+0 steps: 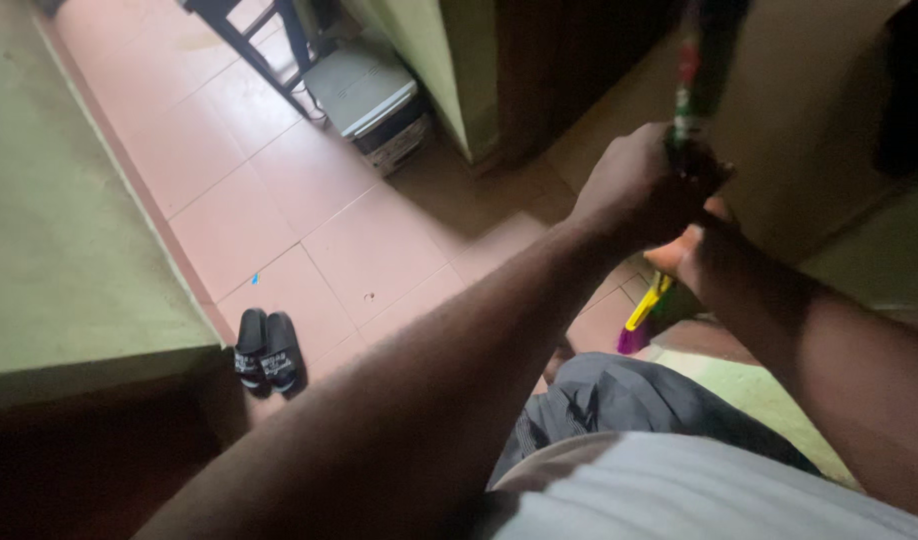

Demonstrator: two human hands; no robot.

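Note:
My left hand (634, 185) is closed around a long stick-like handle (691, 75) with red, green and white bands that runs up out of the top edge. My right hand (694, 255) grips the same handle just below, partly hidden behind my left hand. The handle's lower part shows as a yellow and purple piece (641, 318) near the floor. Both forearms reach in from the bottom of the view. My grey trousers (619, 405) and light shirt (679, 495) are below.
A pair of black slippers (264, 352) lies on the pink tiled floor (279, 190) beside a green wall (59, 230). A grey box-like appliance (371, 100) and dark chair legs (249, 40) stand further off. A dark doorway (569, 60) is ahead.

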